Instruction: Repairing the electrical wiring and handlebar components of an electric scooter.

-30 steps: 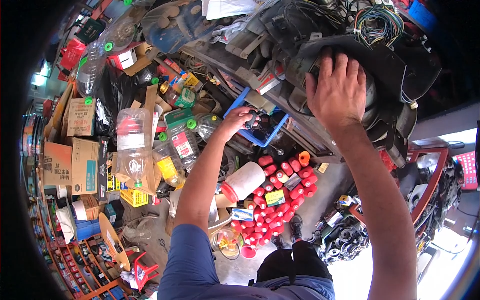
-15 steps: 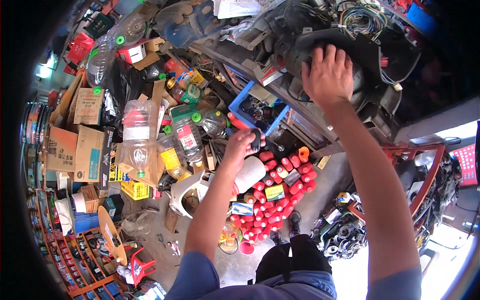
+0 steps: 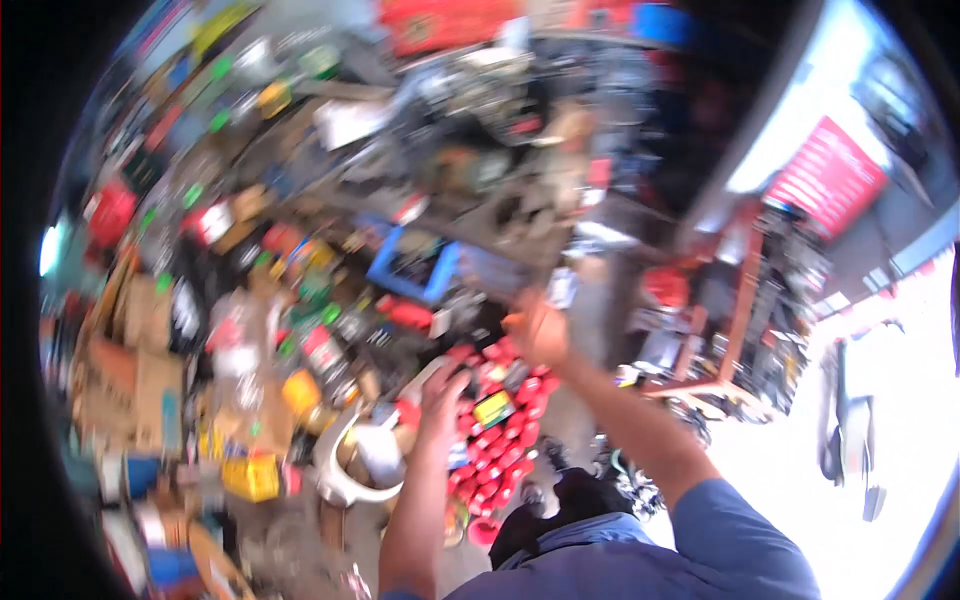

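Noted at far left: cardboard boxes (image 3: pixel 155 400) piled close together, with outlines blurred. Next to these, on the right: a large clear bottle (image 3: pixel 238 355), amid mixed bottles and packets. Nearer, below the bottle: a yellow basket (image 3: pixel 250 479). Further right: a white ring-shaped piece (image 3: pixel 328 468), just beside the left forearm and crowding the space there. Beyond, at mid-scene: a blue bin (image 3: pixel 446 268) with dark contents, near the edge of a worktop (image 3: pixel 475 222) heaped with blurred parts and blocking the far side.

Found right of the white piece: the left hand (image 3: pixel 440 398), with fingers bent and closed about a small dark object (image 3: pixel 466 383), too blurred to identify. Located at the fingertips, above the left edge of a dense cluster of red containers (image 3: pixel 505 455). Lying on the cluster: a yellow-and-green box (image 3: pixel 492 408).

Recorded beyond the cluster, to the right: the right hand (image 3: pixel 541 332), heavily blurred. Unable to determine finger spread or any hold. Standing further right: an orange-red rack (image 3: pixel 741 300) crammed with dark parts. Seen beyond: a red panel (image 3: pixel 828 180).
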Motion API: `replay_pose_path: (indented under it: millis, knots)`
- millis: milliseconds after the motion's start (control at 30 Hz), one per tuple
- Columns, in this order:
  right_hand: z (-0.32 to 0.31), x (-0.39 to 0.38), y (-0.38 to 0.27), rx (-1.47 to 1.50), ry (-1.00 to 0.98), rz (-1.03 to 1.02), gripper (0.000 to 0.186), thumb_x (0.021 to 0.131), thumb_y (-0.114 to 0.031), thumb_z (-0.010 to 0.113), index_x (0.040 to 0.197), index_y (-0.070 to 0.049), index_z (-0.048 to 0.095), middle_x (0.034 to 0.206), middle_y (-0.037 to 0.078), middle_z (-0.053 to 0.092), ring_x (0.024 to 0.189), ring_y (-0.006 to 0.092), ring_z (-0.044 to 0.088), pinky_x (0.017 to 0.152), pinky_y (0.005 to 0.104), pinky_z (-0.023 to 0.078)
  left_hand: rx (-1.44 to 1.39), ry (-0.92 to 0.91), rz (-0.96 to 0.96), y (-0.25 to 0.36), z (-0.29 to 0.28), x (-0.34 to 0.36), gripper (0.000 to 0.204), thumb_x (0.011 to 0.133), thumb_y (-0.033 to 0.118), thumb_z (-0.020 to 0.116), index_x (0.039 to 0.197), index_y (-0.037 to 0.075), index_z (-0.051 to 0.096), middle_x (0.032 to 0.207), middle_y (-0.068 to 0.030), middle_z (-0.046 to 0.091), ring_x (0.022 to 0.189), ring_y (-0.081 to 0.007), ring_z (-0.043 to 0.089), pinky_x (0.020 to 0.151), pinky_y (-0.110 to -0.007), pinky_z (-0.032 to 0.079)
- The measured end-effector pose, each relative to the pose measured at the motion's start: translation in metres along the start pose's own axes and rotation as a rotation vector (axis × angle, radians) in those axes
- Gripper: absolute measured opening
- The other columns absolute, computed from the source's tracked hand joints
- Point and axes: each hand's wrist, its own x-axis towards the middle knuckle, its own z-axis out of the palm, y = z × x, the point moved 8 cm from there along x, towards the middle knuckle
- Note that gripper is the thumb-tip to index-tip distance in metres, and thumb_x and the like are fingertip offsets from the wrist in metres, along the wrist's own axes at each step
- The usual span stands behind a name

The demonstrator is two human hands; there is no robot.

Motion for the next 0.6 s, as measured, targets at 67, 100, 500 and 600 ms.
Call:
replay_pose_path:
  millis: [67,100,500,600]
  knots:
    - [0.002,-0.153,0.042,-0.155,-0.407,0.238,0.032,0.081,-0.024,0.057,0.103,-0.002,0.053,0.096,0.021,0.059,0.086,0.0368,0.059,0.073,0.0482,0.048,-0.084,-0.162,-0.066,-0.026,0.039,-0.025,0.031,0.09,0.019,0.056,0.115,0.001,0.058,0.104,-0.0064,0.06,0.092,-0.0139,0.061,0.077,-0.027,0.051]
    - [-0.007,-0.247,0.072,0.02,-0.578,0.593,0.033,0.08,-0.023,0.057,0.105,-0.002,0.054,0.094,0.021,0.06,0.085,0.0379,0.06,0.074,0.0481,0.05,-0.07,-0.221,-0.179,-0.047,0.056,-0.041,0.029,0.091,0.015,0.054,0.115,-0.001,0.056,0.104,-0.0072,0.06,0.094,-0.0162,0.061,0.082,-0.029,0.051]
    - [-0.328,-0.958,-0.1,-0.151,-0.481,2.306,0.025,0.077,-0.014,0.054,0.089,-0.003,0.072,0.097,0.014,0.07,0.089,0.0263,0.069,0.075,0.0373,0.055,0.079,-0.794,-0.634,-0.21,0.255,-0.246,0.019,0.091,0.013,0.053,0.108,0.009,0.061,0.098,-0.0078,0.069,0.082,-0.0172,0.068,0.062,-0.024,0.051]
    - [-0.28,-0.976,-0.142,0.273,-0.018,2.383,0.018,0.079,-0.013,0.058,0.088,-0.002,0.069,0.084,0.01,0.071,0.069,0.0243,0.07,0.057,0.0363,0.055,0.133,-0.853,-0.65,-0.22,0.289,-0.281,0.018,0.09,0.013,0.053,0.106,0.01,0.061,0.097,-0.007,0.069,0.081,-0.0164,0.068,0.06,-0.024,0.05]
